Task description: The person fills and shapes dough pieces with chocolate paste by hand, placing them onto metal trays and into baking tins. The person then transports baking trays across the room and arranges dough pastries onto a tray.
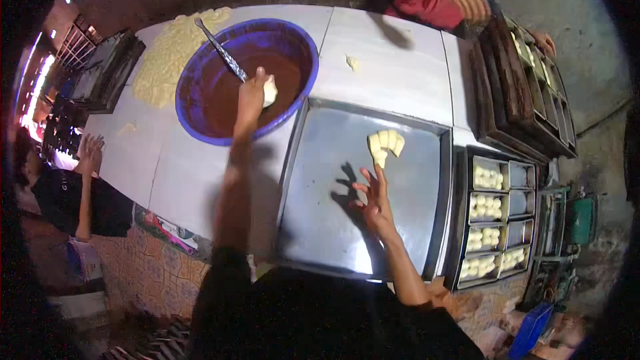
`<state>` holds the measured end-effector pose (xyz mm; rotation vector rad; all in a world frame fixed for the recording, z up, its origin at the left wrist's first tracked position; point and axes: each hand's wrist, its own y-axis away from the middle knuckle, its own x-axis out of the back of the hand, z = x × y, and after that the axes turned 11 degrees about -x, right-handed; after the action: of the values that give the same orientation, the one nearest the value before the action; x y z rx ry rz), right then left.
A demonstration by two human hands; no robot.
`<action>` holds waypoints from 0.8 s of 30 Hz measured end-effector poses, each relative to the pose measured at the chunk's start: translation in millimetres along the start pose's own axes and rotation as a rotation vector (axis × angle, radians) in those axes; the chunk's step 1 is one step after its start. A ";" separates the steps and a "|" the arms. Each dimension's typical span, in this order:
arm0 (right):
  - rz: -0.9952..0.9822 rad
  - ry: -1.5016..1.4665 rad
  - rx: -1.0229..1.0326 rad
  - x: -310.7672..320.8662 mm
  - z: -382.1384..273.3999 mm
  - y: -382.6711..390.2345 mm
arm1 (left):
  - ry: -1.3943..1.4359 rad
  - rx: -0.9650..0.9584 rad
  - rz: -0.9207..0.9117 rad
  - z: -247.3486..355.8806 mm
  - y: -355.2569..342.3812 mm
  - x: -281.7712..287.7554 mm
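Over the purple basin [313,60], my left hand [251,97] is closed around a pale lump of dough [270,91]. Brown filling [277,67] covers the basin's inside. A long utensil with a shiny, wrapped-looking handle [223,50] leans across the basin's rim, its lower end close to my left hand; whether my fingers touch it I cannot tell. My right hand [375,205] is above the metal tray [320,227] with fingers apart. Its fingertip meets the narrow end of a curved dough piece [385,143] with slits fanned along its outer side.
A sheet of yellowish dough [160,70] lies left of the basin, and a dough scrap [352,63] beyond the tray. Divided pans [500,213] with dough rolls stand at right, below stacked pans [500,87]. One person [433,0] is across the table, another [73,187] at far left.
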<state>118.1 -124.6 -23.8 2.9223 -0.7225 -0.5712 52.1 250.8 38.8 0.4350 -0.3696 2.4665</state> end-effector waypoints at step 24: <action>0.346 0.676 0.229 -27.0 -20.7 32.5 | 0.484 0.027 -0.145 71.6 260.1 -114.6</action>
<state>89.6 -141.1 9.7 2.7761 -1.1839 0.5354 -1.3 -36.6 17.6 -0.1272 -0.0982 2.3381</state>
